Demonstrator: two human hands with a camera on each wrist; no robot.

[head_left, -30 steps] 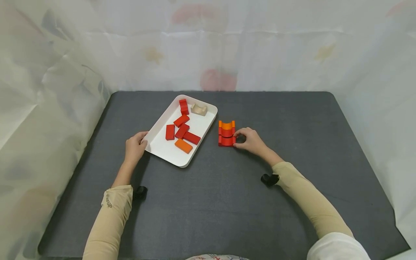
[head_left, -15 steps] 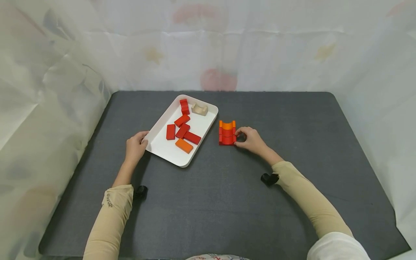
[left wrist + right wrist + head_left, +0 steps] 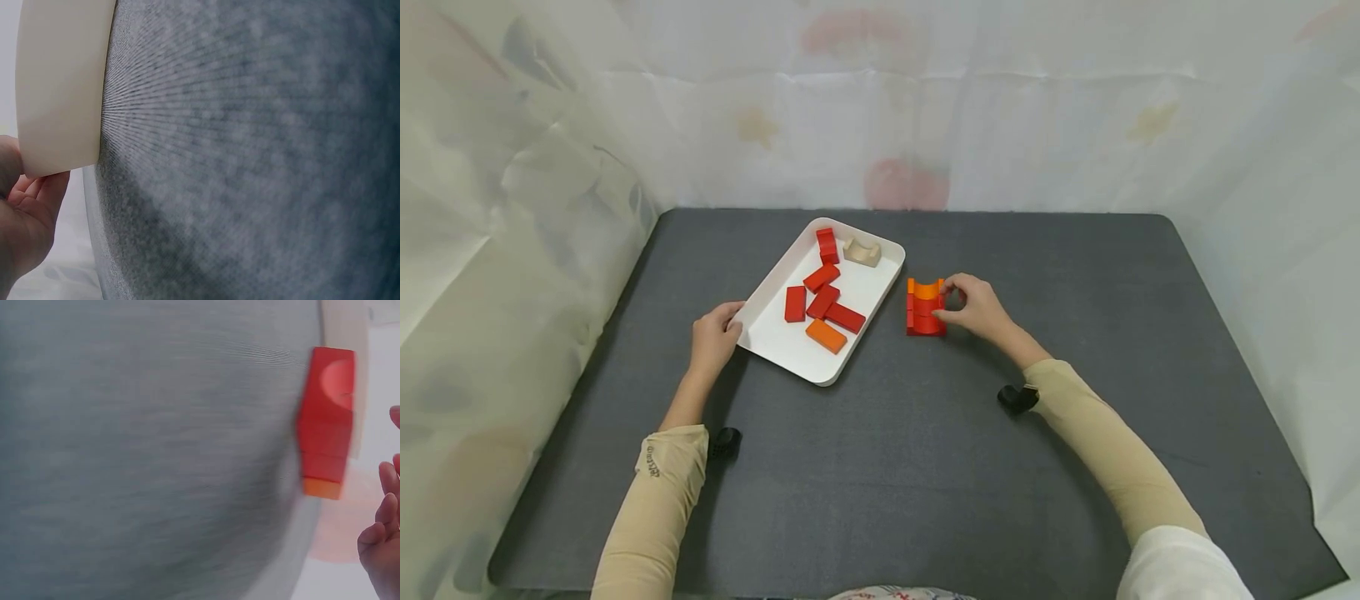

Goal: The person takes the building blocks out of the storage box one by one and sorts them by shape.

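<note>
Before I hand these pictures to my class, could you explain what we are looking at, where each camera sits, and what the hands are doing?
These are a person's two bare hands at a dark grey table. The wide picture comes from a camera on the head; the two close ones come from cameras on the wrists. The left hand holds the near corner of a white tray of red, orange and pale wooden blocks. The right hand touches a row of arch blocks, red with one orange at the far end, lying on the table beside the tray. The right wrist view shows that row from the side, blurred.
</note>
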